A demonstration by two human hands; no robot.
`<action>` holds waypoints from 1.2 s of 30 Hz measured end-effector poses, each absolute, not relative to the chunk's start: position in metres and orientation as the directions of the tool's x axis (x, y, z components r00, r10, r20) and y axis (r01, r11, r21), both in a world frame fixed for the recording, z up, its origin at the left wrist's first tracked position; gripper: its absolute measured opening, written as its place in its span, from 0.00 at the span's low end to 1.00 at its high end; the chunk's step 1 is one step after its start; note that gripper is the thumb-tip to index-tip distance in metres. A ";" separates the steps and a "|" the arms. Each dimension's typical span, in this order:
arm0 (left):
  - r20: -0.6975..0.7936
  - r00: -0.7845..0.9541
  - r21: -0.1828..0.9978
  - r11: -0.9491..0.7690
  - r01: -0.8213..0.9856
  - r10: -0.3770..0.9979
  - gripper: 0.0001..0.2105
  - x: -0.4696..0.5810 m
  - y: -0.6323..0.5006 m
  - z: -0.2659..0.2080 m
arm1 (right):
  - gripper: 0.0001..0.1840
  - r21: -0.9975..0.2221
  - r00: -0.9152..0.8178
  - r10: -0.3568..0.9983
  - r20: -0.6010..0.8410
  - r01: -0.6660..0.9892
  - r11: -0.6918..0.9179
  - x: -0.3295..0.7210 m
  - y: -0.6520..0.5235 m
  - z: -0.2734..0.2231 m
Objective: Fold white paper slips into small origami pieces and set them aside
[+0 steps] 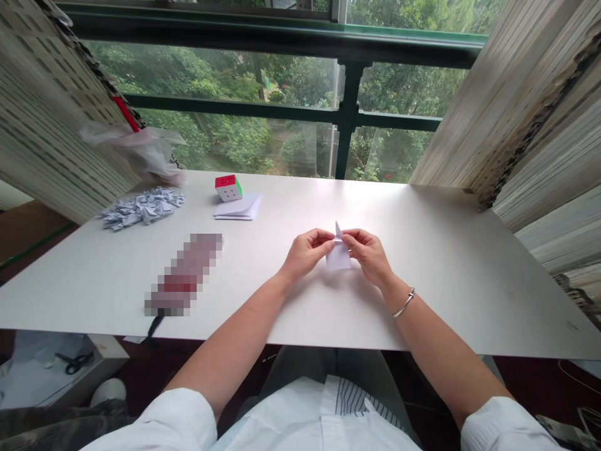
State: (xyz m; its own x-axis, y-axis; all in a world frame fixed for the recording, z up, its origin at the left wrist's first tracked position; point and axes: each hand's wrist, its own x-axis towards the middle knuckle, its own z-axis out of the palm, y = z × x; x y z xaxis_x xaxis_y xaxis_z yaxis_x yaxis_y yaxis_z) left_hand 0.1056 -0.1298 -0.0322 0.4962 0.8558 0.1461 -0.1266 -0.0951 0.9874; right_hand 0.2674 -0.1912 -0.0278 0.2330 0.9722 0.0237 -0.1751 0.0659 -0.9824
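Note:
A small piece of folded white paper point(339, 257) is held up just above the white table point(446, 269). It has a narrow point at its top and a wider, squarish lower part. My left hand point(307, 252) pinches its left edge between thumb and fingers. On the opposite edge, my right hand point(369, 254) is closed in a pinch too. Both hands meet near the paper's upper half, and the fingertips cover part of the folds there. A silver bracelet point(404, 303) circles my right wrist.
Folded white sheets point(239, 208) lie at the back left, with a red, white and green puzzle cube point(228, 188) on them. Further left is a pile of small folded paper pieces point(143, 207) beside a plastic bag point(154, 153). A blurred-out object point(185, 275) lies nearer me.

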 end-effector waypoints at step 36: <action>0.032 0.428 0.955 0.098 -0.279 0.903 0.17 0.109 -0.132 -0.033 | 0.11 -0.768 0.081 0.858 0.508 0.493 0.408 0.267 -0.197 -0.034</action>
State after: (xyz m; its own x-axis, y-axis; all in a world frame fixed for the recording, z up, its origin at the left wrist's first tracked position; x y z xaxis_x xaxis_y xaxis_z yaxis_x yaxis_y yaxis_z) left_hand 0.1091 -0.1324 -0.0329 0.4280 0.9032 0.0318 -0.2785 0.0983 0.9554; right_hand 0.2669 -0.1974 -0.0341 0.0805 0.8578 0.5077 0.4928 0.4085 -0.7683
